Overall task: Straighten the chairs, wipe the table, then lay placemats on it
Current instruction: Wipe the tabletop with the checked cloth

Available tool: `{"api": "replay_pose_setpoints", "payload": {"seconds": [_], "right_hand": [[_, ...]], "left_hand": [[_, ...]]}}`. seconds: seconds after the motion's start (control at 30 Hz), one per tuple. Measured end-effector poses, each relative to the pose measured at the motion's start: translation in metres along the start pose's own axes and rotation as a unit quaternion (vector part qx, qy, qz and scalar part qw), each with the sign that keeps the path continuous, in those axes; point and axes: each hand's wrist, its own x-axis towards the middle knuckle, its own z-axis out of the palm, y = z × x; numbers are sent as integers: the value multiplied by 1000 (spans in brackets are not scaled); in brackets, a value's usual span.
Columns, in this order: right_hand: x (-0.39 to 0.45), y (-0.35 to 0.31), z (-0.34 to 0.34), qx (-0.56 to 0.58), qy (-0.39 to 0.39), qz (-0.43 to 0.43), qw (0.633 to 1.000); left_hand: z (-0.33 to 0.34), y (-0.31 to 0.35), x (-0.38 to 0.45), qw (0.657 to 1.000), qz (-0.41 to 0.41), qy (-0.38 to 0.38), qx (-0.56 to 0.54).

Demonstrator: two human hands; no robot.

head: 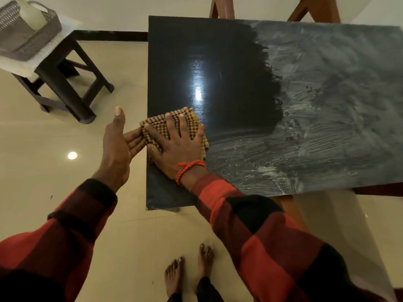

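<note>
Head view: the right hand (pixel 176 144) lies flat, fingers spread, pressing a brown-and-yellow checked woven cloth (pixel 174 127) onto the dark glossy rectangular surface (pixel 218 62) at its near-left edge. The left hand (pixel 118 144) is open, cupped just off that edge, fingertips touching the cloth. The left part looks wiped; grey streaky residue (pixel 327 105) covers the right. To do this well, I judge overlapping strokes toward the cupped palm should catch what is swept off. No placemats are seen; wooden frames (pixel 220 7) behind are cut off.
</note>
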Motion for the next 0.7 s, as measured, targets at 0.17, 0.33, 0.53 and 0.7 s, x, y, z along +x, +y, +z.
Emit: {"api": "replay_pose_setpoints", "payload": {"seconds": [0.17,0.33,0.53,0.7], "right_hand": [[2,64,-7,-11,6,91,996],[-16,141,-16,-23,-4,195,981],[-45,183,-23,-18,-11,273,962],[-49,178,-22,-19,-12,311,950]], "left_hand": [[0,1,-9,1000,3,-20,22],[-1,-4,-14,999,4,-14,30],[-8,-1,-12,999,4,-20,49],[-10,-3,-15,998,-6,-40,48]]}}
